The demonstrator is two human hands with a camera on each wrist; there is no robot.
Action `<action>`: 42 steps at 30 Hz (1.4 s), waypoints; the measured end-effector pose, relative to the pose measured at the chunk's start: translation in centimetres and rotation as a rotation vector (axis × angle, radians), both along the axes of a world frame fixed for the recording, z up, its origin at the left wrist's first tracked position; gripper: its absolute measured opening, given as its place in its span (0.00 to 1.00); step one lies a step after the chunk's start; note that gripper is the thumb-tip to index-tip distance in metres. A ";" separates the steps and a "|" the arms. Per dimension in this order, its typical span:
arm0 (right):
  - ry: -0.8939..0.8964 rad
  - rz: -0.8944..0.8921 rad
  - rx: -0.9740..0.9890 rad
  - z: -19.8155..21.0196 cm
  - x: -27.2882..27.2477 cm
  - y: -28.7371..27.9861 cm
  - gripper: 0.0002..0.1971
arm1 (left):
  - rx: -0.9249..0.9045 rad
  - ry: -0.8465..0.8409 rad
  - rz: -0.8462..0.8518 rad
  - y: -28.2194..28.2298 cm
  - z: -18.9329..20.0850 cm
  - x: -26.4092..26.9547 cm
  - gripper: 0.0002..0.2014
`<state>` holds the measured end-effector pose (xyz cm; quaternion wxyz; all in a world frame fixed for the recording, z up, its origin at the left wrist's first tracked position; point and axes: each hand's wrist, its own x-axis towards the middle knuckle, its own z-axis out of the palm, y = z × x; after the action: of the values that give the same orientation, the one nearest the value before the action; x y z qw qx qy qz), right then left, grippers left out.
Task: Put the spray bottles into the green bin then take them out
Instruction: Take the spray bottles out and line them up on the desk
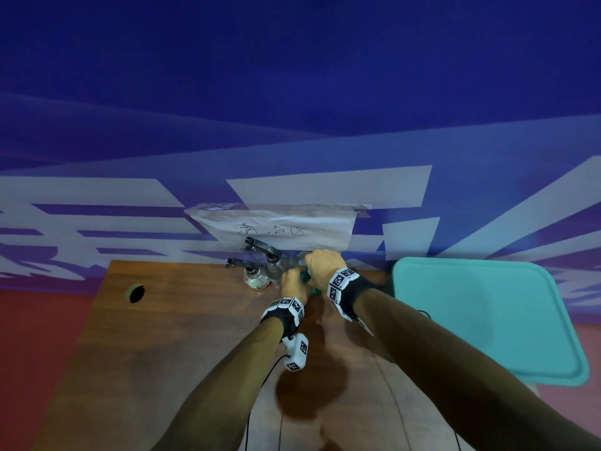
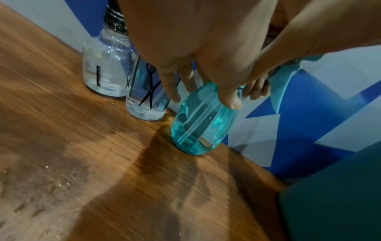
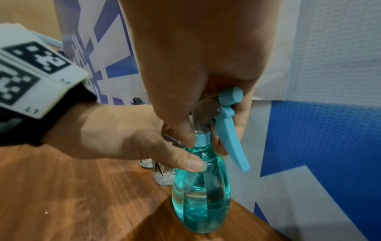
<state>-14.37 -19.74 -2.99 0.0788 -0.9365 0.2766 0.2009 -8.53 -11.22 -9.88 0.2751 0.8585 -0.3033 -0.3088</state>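
Observation:
A teal spray bottle [image 3: 202, 195] with a light-blue trigger stands on the wooden table [image 1: 182, 336] at its back edge. My right hand [image 3: 206, 130] grips its spray head from above. My left hand [image 2: 202, 97] holds its neck and shoulder, thumb [image 3: 193, 163] on the front and fingers behind. Two clear spray bottles with black heads, one [image 2: 107, 65] round and one [image 2: 148, 97] printed with scissors, stand just left of it. In the head view both hands [image 1: 292, 281] [image 1: 323, 265] hide most of the teal bottle. The green bin [image 1: 400, 288] sits to the right of the table.
A blue and white wall with a taped paper sign [image 1: 279, 229] rises right behind the bottles. A round cable hole [image 1: 136, 293] is in the table's far left. The bin's dark side [image 2: 334, 195] is close on the right. Thin cables [image 1: 390, 385] trail over the near table.

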 end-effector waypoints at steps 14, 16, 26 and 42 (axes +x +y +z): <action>0.069 0.091 -0.077 -0.6 0.9 0.4 0.12 | 0.011 0.028 0.071 0.1 -0.7 -0.1 0.10; 0.088 0.089 -0.088 -0.9 1.0 0.6 0.11 | 0.074 0.042 0.058 0.4 -0.8 0.0 0.15; 0.152 0.160 -0.037 -1.6 1.3 -0.5 0.15 | 0.153 0.008 0.006 0.2 -0.4 0.6 0.17; 0.075 0.125 -0.086 -1.9 1.0 -0.1 0.16 | 0.099 -0.019 -0.013 0.7 -0.9 0.0 0.17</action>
<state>-13.35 -19.81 -4.92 0.0152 -0.9463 0.2285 0.2281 -8.52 -10.49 -10.80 0.2273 0.8720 -0.2959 -0.3169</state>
